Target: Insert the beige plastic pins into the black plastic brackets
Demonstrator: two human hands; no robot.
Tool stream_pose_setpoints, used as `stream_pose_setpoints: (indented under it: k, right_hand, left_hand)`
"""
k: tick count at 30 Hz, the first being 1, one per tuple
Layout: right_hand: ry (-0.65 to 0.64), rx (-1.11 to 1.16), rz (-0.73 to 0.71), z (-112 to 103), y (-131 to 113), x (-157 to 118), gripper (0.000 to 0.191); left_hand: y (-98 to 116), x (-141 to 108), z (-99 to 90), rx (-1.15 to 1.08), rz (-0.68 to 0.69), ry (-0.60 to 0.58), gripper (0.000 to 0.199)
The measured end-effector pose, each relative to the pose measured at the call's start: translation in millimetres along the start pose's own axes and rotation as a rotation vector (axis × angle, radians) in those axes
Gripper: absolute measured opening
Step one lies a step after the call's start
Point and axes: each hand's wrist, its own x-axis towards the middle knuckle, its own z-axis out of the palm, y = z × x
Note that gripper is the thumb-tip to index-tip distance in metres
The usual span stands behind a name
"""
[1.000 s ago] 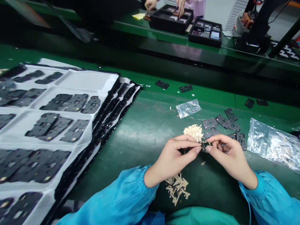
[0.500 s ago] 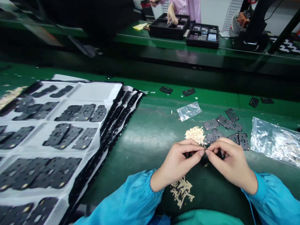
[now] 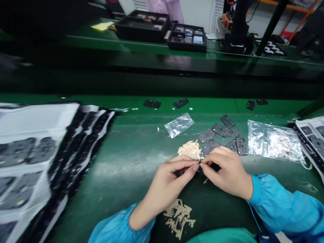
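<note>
On my feed, the left hand [image 3: 164,185] and right hand [image 3: 225,172] meet above the near half of the green rubber desk mat [image 3: 121,168]. Both thumbs and forefingers are pinched on a small dark piece [image 3: 201,162], and the fingertips hide so much of it that I cannot make out its shape. Just beyond them lies a heap of pale, curled strips [image 3: 189,150], with a second heap of pale strips [image 3: 178,216] near the desk's front edge.

Towards the right, flat black perforated plates [image 3: 222,130] lie loose, some touching, beside a clear plastic bag [image 3: 274,141] holding pale scraps. A smaller clear plastic bag [image 3: 179,125] lies farther back. At the left edge, a stack of white moulded trays [image 3: 35,118] holds black plates in its pockets, and another white tray [image 3: 305,124] sits at the right edge.

As far as I can judge, many plates are already in trays, while the loose ones still lie out on the mat. I can read no brand, label or writing. On the far bench are black compartment trays [image 3: 141,25] and a co-worker's pink sleeve [image 3: 164,6].
</note>
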Motion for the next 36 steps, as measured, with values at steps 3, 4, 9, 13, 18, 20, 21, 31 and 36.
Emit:
stream_pose_setpoints:
  k: [3, 4, 9, 13, 18, 20, 21, 31, 36]
  right_hand:
    - [-0.012, -0.009, 0.032, -1, 3, 0, 0.013]
    - [-0.01, 0.001, 0.045, -2, 4, 1, 0.012]
    - [0.028, 0.07, 0.08, -10, 4, 5, 0.015]
    - [0.039, 0.147, 0.135, -14, 1, 6, 0.016]
    - [0.057, 0.222, 0.169, -17, -1, 5, 0.012]
    - [0.077, 0.25, 0.188, -20, 0, 7, 0.008]
    - [0.093, 0.27, 0.206, -22, 1, 9, 0.007]
    - [0.189, 0.711, 0.621, -33, 24, 33, 0.069]
    - [0.15, 0.653, 0.493, -32, 15, 25, 0.054]
  left_hand:
    - [6, 2, 2.2, 0.013, -0.002, -0.043, 0.016]
    - [7, 4, 2.3, 0.024, 0.006, -0.061, 0.017]
    - [-2, 51, -17.8, 0.388, -0.025, -0.008, 0.019]
    - [-26, 136, -53.1, 0.563, -0.122, 0.218, 0.019]
    - [-55, 210, -72.0, 0.656, -0.231, 0.257, 0.03]
    - [-58, 217, -69.6, 0.666, -0.23, 0.234, 0.026]
    - [-57, 217, -67.2, 0.665, -0.21, 0.225, 0.023]
    - [8, 73, -17.8, 0.695, 0.607, 0.185, 0.014]
    - [26, 16, -7.8, 0.649, 0.684, 0.044, 0.032]
